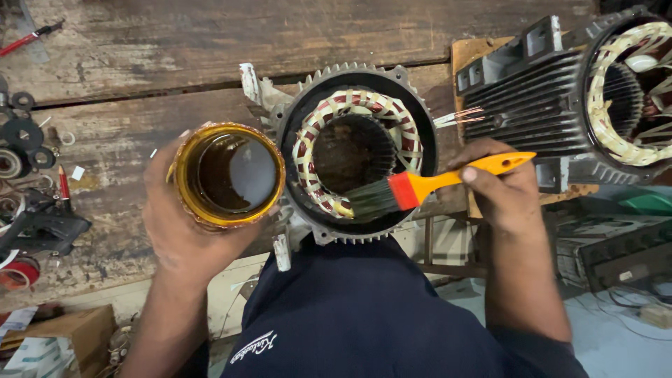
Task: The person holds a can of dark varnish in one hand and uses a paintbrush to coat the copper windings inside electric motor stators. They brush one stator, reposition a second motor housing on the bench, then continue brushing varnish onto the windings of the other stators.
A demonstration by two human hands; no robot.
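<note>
Dark navy shirt, bare forearms

The person wears a dark navy short-sleeved shirt with small pale script lettering stitched on the chest; both forearms are uncovered, and the left hand (183, 227) and right hand (502, 185) are gloveless

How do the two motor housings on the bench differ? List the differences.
The near motor housing stands on end, opening upward; the far motor housing lies on its side, opening toward the right. The near one's windings are red and cream, and a brush in the right hand touches them; the far one's look plain cream and nothing touches them. Both are dark, finned shells with a ring of windings and no rotor.
</note>
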